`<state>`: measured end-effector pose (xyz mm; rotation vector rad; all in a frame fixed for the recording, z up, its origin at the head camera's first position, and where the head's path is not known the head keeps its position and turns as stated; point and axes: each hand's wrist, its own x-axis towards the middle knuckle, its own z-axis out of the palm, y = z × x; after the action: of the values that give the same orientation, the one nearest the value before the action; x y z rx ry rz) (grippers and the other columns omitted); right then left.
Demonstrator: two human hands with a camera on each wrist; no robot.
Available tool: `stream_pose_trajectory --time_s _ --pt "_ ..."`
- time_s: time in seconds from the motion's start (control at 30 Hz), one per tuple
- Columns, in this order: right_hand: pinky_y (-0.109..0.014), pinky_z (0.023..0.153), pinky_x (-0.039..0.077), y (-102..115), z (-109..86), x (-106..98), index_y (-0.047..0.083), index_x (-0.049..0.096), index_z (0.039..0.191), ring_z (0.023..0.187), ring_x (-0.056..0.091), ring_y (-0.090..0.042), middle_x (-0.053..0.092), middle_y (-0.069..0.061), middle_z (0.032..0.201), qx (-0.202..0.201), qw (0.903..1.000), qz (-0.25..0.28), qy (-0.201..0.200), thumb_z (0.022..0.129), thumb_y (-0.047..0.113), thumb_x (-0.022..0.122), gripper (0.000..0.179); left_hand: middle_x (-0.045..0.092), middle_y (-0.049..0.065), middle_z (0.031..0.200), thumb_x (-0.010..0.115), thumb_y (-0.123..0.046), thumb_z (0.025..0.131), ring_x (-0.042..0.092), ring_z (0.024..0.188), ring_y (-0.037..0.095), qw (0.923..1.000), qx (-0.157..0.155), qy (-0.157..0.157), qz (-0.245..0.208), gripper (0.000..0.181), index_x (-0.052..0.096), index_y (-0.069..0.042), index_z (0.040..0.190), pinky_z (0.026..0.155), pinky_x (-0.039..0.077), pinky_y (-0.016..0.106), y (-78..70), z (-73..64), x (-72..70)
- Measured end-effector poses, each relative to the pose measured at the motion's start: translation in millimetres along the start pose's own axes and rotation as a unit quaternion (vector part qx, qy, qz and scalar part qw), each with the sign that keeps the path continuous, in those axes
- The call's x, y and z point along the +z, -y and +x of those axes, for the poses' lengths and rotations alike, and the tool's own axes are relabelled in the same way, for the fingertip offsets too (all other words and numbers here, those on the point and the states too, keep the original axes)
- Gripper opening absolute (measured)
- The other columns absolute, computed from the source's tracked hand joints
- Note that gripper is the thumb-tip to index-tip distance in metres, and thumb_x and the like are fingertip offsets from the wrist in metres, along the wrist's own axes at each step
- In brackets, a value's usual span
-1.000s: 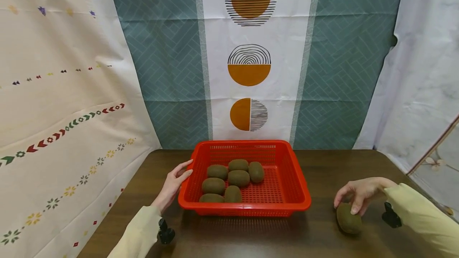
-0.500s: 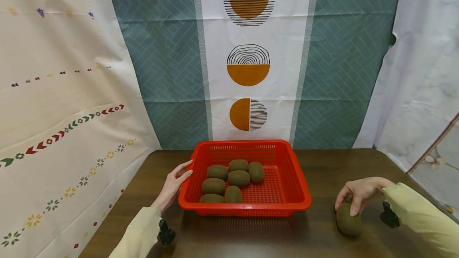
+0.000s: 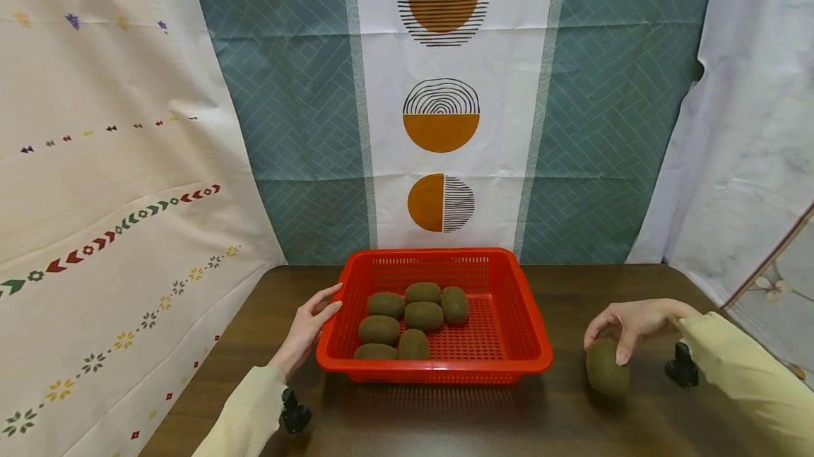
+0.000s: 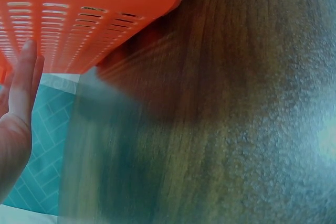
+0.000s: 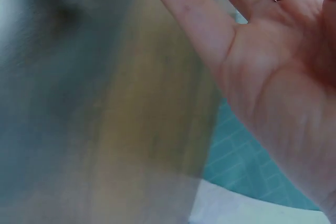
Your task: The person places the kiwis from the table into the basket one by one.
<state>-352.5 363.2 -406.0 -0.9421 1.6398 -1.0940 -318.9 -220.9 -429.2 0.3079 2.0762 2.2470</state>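
Note:
Toward the right of the table, my right hand [image 3: 636,326] pinches a brown, fuzzy kiwi [image 3: 608,371] between thumb and fingers. The kiwi hangs tilted, with its shadow on the wood beneath it. In the right wrist view, the palm of the right hand [image 5: 273,66] shows and the kiwi is out of sight. My left hand [image 3: 307,330] touches the left side of a red plastic basket [image 3: 531,316], fingers extended. The left wrist view has those straight fingers [image 4: 23,80] against the slotted outer wall. Several kiwis [image 3: 423,316] lie in the basket's left and middle part.
The dark wooden table [image 3: 432,422] runs under the basket and both hands. A green and white patterned cloth [image 3: 439,160] hangs behind it. Light cloths hang at the left [image 3: 127,231] and right [image 3: 731,181] sides. Each wrist carries a small black camera.
My right hand has raised the kiwi off the table and moved it slightly left and away from the front. The left hand and the basket have stayed in place.

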Motion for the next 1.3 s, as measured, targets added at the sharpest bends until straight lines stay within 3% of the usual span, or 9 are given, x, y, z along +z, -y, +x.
stream_pose_trajectory --time_s 0.13,0.33,0.53,0.67,0.83,1.03,1.13,1.3 --pt "-0.034 0.078 0.048 17.6 1.2 -5.5 -0.008 0.052 0.117 0.102 0.051 -0.024 0.053 -0.022 0.115 0.000 0.9994 -0.035 -0.009 0.078 -0.002 0.067 0.042 0.049 0.024 0.122 0.058 -0.017 0.090 0.056 0.099 0.037 0.9999 0.006 -0.012 0.009 0.048 0.042 -0.011 0.135 0.075 0.048 0.045 11.0 5.2 -4.5" --pt "-0.036 0.081 0.046 45.7 2.6 -15.6 -0.004 0.054 0.117 0.099 0.052 -0.023 0.055 -0.019 0.114 0.013 0.9943 -0.103 -0.020 0.077 0.000 0.068 0.042 0.051 0.023 0.119 0.059 -0.019 0.089 0.058 0.095 0.036 0.9993 0.019 -0.024 0.022 0.046 0.046 -0.013 0.133 0.073 0.049 0.045 18.1 8.8 -7.1" --pt "-0.037 0.092 0.038 68.9 9.2 -23.5 -0.004 0.051 0.120 0.110 0.046 -0.028 0.049 -0.026 0.118 -0.026 0.9926 -0.119 -0.001 0.080 -0.003 0.064 0.042 0.050 0.023 0.120 0.059 -0.016 0.089 0.057 0.096 0.036 0.9998 0.009 -0.019 0.004 0.046 0.046 -0.011 0.133 0.074 0.049 0.045 12.2 6.9 -4.4" --pt "-0.038 0.093 0.037 88.7 19.7 -26.0 -0.006 0.051 0.119 0.113 0.043 -0.032 0.045 -0.031 0.119 -0.038 0.9931 -0.111 0.002 0.080 -0.005 0.063 0.041 0.048 0.025 0.122 0.058 -0.013 0.089 0.055 0.098 0.039 0.9999 0.007 -0.010 -0.006 0.047 0.043 -0.008 0.134 0.074 0.048 0.046 3.7 2.6 -1.1" --pt "-0.041 0.095 0.034 110.9 42.5 -25.6 -0.005 0.053 0.117 0.118 0.039 -0.035 0.046 -0.028 0.120 -0.015 0.9939 -0.108 -0.017 0.079 -0.005 0.065 0.041 0.047 0.025 0.124 0.057 -0.014 0.090 0.054 0.100 0.039 0.9999 0.003 -0.006 0.008 0.049 0.040 -0.006 0.136 0.075 0.048 0.045 -2.0 -1.8 1.0" --pt "-0.044 0.097 0.031 123.6 79.1 -24.4 -0.004 0.054 0.116 0.119 0.037 -0.037 0.047 -0.027 0.121 -0.015 0.9929 -0.117 -0.016 0.077 -0.003 0.068 0.041 0.047 0.024 0.124 0.057 -0.015 0.090 0.055 0.101 0.038 0.9999 -0.002 -0.004 0.013 0.049 0.039 -0.007 0.136 0.076 0.048 0.044 -2.5 -2.4 1.7" --pt "-0.043 0.093 0.036 127.3 97.1 -23.7 -0.001 0.056 0.115 0.119 0.039 -0.030 0.049 -0.022 0.121 -0.003 0.9916 -0.127 -0.025 0.075 -0.001 0.071 0.043 0.047 0.026 0.124 0.057 -0.016 0.090 0.054 0.101 0.038 0.9999 -0.003 -0.003 0.016 0.050 0.039 -0.007 0.136 0.076 0.048 0.044 -2.4 -2.7 1.5" --pt "-0.043 0.081 0.046 131.6 124.2 -23.6 0.004 0.058 0.114 0.111 0.045 -0.031 0.051 -0.015 0.120 0.025 0.9891 -0.137 -0.048 0.073 0.004 0.074 0.043 0.047 0.025 0.124 0.057 -0.017 0.091 0.054 0.101 0.038 0.9998 -0.004 -0.003 0.019 0.050 0.039 -0.008 0.136 0.075 0.048 0.044 -2.7 -2.2 0.7"
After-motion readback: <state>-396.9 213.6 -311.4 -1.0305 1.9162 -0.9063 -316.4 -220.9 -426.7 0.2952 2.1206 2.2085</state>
